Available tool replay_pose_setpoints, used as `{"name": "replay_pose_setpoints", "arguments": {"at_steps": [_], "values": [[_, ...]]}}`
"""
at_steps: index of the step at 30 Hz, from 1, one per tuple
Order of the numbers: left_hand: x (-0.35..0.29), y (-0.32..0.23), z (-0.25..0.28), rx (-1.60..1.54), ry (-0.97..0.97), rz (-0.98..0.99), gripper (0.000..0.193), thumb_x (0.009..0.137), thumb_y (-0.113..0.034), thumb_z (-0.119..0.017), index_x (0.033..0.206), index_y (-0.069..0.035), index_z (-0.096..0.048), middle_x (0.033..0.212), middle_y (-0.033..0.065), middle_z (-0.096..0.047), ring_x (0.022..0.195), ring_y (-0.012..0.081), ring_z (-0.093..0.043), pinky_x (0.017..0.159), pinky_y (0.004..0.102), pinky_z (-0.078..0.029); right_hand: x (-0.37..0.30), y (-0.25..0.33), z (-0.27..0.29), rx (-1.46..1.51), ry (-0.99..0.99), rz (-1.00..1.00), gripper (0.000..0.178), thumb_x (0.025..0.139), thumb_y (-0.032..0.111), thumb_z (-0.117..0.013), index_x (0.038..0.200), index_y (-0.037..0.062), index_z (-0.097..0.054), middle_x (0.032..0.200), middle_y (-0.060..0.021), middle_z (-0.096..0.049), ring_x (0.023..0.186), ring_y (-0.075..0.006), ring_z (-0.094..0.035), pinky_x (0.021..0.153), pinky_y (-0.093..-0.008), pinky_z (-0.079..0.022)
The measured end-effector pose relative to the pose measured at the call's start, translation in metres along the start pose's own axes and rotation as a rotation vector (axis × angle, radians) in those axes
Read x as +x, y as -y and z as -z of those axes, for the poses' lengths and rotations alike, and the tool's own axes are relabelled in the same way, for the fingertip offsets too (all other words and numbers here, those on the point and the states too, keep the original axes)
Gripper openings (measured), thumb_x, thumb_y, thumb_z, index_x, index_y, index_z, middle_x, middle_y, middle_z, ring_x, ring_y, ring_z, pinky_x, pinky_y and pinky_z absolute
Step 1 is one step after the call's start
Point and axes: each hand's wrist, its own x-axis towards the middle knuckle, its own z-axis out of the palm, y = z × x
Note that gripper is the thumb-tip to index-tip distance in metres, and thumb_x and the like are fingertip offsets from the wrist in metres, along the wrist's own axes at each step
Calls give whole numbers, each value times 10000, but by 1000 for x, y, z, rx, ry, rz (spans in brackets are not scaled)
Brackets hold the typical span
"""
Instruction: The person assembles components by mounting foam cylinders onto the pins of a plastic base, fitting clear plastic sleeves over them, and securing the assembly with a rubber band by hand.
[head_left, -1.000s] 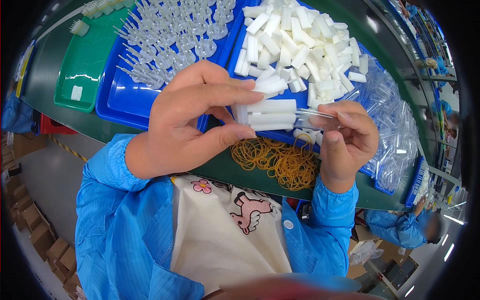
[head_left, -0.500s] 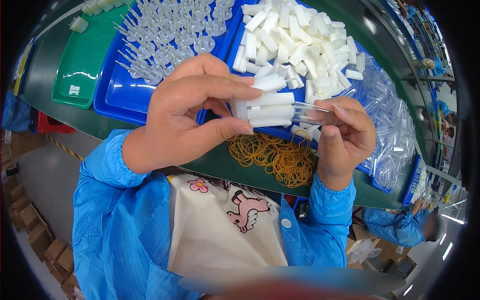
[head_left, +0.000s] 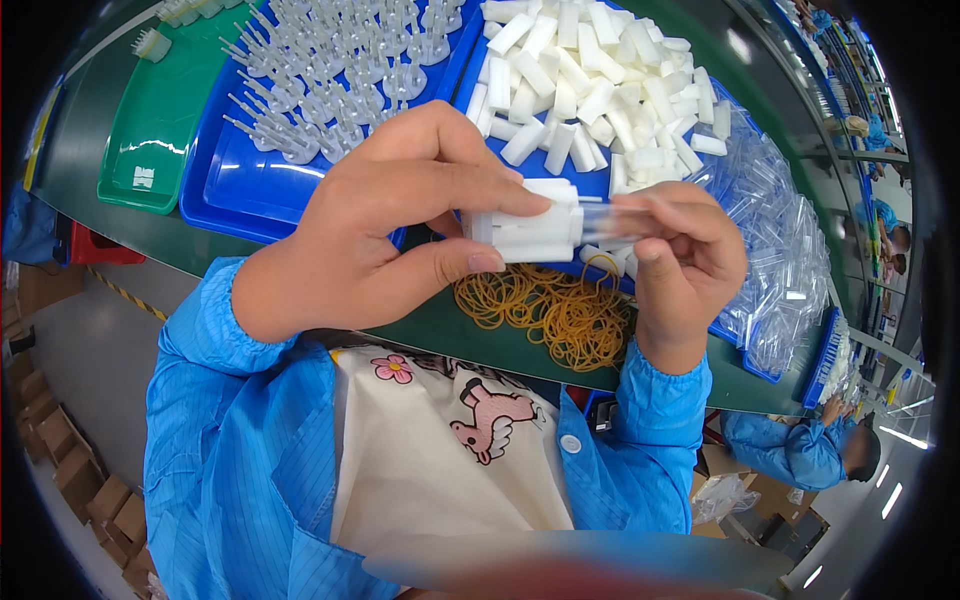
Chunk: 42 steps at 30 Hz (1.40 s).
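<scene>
Green table (head_left: 450,330) ran as a curved band from the upper left of the frame down to the lower right, carrying everything else. On it, across the top centre, sat a blue tray (head_left: 235,190) filled with clear plastic spiked pieces (head_left: 330,60), and to its right a second blue tray (head_left: 470,85) heaped with short white plastic sticks (head_left: 600,90). Further left lay a smaller green tray (head_left: 160,130), mostly bare. Along the right side of the frame spread a wide pile of clear plastic tubes (head_left: 780,260). Below the centre, at the table's near edge, lay a loose heap of yellow rubber bands (head_left: 555,315).

Blue sleeves rose from the lower edge. The left hand (head_left: 390,240), at mid-frame, was closed around a bundle of white sticks (head_left: 530,225), thumb pressed beneath it and fingers curled over the top, holding the bundle level above the rubber bands and the edge of the stick tray. The right hand (head_left: 685,270), just right of centre, had its fingers bent and pinched a clear tube (head_left: 610,215) against the right end of the bundle, so the tube and bundle touched end to end.

In the lower right corner another person in a blue coat (head_left: 790,450) was at work, well apart from the two hands.
</scene>
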Motion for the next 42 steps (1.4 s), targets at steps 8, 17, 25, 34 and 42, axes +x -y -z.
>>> {"name": "replay_pose_setpoints", "arguments": {"at_steps": [8, 17, 25, 34, 42], "values": [[-3, 6, -5, -116, -28, 39, 361, 777, -143, -778, 1105, -14, -702, 1042, 75, -543, 877, 158, -500, 662, 233, -460, 3, -1, -1, -6, -8, -12, 251, 785, -26, -745, 1020, -31, -658, 1027, -151, -596, 814, -173, -625, 694, -262, -535], [-2, 3, -8, -385, -8, 179, 394, 778, -137, -788, 1136, -7, -686, 1150, 109, -505, 1027, 183, -537, 843, 297, -519, 0, -2, -13, -83, -69, 30, 305, 766, -45, -760, 1048, -29, -647, 1071, -153, -583, 927, -186, -578, 819, -292, -484], [-3, 17, -26, -618, -79, 31, 312, 757, 82, -741, 1058, 14, -695, 1189, 99, -468, 1007, 152, -587, 798, 237, -585, -9, -10, -37, 29, -151, 100, 431, 735, -73, -769, 1128, -6, -604, 1245, -177, -498, 1083, -201, -526, 939, -327, -444], [1, 20, -27, -498, -12, -43, 295, 719, 44, -791, 1000, 5, -709, 1172, 113, -492, 990, 148, -591, 762, 229, -567, -23, -10, -52, 23, -157, 49, 499, 704, -98, -775, 1145, 29, -579, 1301, -193, -443, 1189, -239, -481, 995, -363, -411], [-5, 31, -31, -608, -84, -23, 331, 712, -34, -829, 1015, 2, -702, 1181, 116, -488, 1032, 173, -569, 834, 285, -543, -18, -16, -60, 126, -159, 118, 460, 725, -101, -763, 1111, 28, -550, 1289, -195, -450, 1197, -257, -494, 995, -367, -422]]}}
